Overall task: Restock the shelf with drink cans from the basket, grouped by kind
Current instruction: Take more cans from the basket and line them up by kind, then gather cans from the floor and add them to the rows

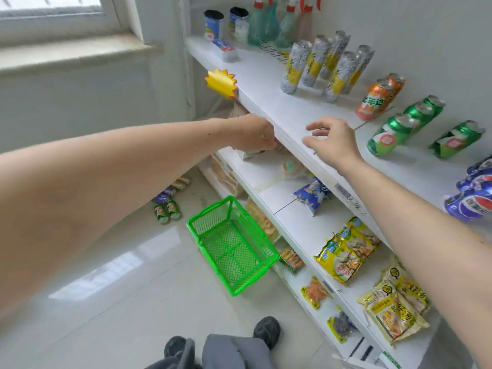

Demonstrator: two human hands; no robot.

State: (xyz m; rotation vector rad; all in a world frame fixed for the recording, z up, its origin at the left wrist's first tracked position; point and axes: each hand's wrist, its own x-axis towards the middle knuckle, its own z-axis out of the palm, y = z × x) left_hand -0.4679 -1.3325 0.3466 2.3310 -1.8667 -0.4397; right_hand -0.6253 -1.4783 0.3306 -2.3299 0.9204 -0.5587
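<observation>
Above the empty green mesh plastic basket [234, 246] on the floor, your right hand [334, 141] hovers over the white shelf [269, 83], fingers apart; your left hand [255, 134] reaches underneath, fingers hidden. Green drink cans [399, 129] stand right.

I read 美年达 on the orange can [372, 102], the Pepsi globe logo on the blue cans [472, 202], characters on the yellow packets [399, 310] too blurred to read, yellow starburst tag [221, 83] blank

Seemingly a small shop: white shelf [266, 83] of drink cans [383, 97], snack packets [343, 251], a starburst price tag [221, 82].
</observation>
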